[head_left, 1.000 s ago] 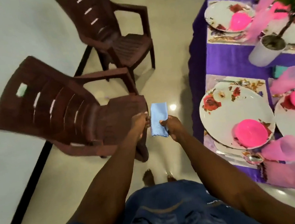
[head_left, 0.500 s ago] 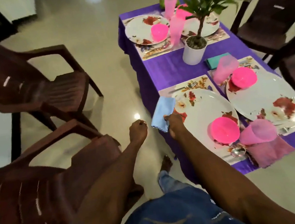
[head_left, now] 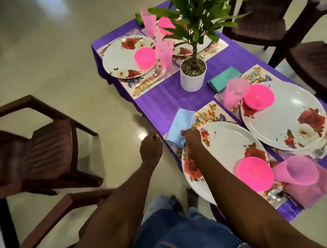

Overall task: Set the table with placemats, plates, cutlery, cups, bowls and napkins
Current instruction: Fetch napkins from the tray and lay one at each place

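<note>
The blue napkin (head_left: 180, 128) looks like soft ribbed cloth. The plates (head_left: 222, 149) are glossy, the pink bowl (head_left: 255, 173) shiny plastic. The floor (head_left: 49, 55) is polished.

A home dining area. Brown plastic armchairs (head_left: 38, 142) ring a purple-clothed table (head_left: 168, 99) on pale glossy floor tiles (head_left: 49, 55). A potted plant (head_left: 193, 67) stands as centrepiece.

Soft, dim indoor light, slightly cool cast; floor (head_left: 53, 61) glossy, pale sheen at top left, small hot glare spot near table edge (head_left: 142, 134). Faint diffuse shadows under brown chairs (head_left: 39, 150), no hard edges. Wide-angle distortion strong: forearms stretch toward bottom, purple tablecloth (head_left: 167, 96) lines bow. Motion blur smears frame edges, chair backs, pink cup (head_left: 298, 169) at lower right. Plant leaves (head_left: 195, 4) soft, close to lens. White plates (head_left: 232, 142) brightest surfaces, mild sheen, no clipping
</note>
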`<move>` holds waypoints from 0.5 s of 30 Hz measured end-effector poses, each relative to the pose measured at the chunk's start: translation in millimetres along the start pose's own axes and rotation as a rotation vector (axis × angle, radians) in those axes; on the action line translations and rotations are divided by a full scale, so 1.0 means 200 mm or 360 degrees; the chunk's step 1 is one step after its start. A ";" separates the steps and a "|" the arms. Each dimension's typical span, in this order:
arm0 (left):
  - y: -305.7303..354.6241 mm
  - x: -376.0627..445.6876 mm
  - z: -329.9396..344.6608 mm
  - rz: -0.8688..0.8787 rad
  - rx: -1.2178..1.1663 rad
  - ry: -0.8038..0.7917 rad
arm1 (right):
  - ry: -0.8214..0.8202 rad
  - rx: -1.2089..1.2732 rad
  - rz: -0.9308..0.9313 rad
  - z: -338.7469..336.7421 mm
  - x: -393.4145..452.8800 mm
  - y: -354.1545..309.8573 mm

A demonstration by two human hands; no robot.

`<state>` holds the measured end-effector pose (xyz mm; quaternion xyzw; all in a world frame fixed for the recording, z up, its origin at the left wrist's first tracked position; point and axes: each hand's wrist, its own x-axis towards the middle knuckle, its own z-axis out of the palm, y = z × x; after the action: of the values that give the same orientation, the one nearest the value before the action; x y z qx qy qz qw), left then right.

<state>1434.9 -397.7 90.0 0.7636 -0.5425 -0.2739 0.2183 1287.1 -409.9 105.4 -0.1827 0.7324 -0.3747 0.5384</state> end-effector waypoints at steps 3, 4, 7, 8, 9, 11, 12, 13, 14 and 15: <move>0.07 0.16 0.01 0.0250 0.0162 -0.0086 | 0.0030 0.0204 0.0017 0.03 0.08 -0.07; 0.09 0.21 0.01 0.0391 0.0246 -0.0128 | 0.0062 0.0284 0.0022 0.05 0.09 -0.09; 0.14 0.42 0.01 0.0696 0.0376 -0.0262 | 0.0179 0.0355 0.0030 0.12 0.16 -0.19; 0.15 0.50 0.01 0.0733 0.0403 -0.0291 | 0.0229 0.0388 0.0031 0.14 0.18 -0.22; 0.16 0.56 0.01 0.0765 0.0425 -0.0321 | 0.0274 0.0440 0.0043 0.17 0.20 -0.25; 0.17 0.72 -0.01 0.0880 0.0472 -0.0431 | 0.0429 0.0567 0.0057 0.27 0.26 -0.30; 0.17 0.81 -0.03 0.0940 0.0512 -0.0492 | 0.0528 0.0627 0.0069 0.34 0.29 -0.34; 0.16 0.89 -0.05 0.0989 0.0544 -0.0539 | 0.0610 0.0711 0.0085 0.40 0.32 -0.37; 0.15 0.95 -0.07 0.1035 0.0558 -0.0562 | 0.0675 0.0750 0.0076 0.46 0.33 -0.39; 0.14 1.03 -0.10 0.1080 0.0566 -0.0588 | 0.0725 0.0827 0.0061 0.54 0.35 -0.40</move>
<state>1482.5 -602.0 85.5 0.5055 -0.8319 -0.2208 0.0600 1350.8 -547.5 104.9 0.0627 0.7171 -0.5696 0.3966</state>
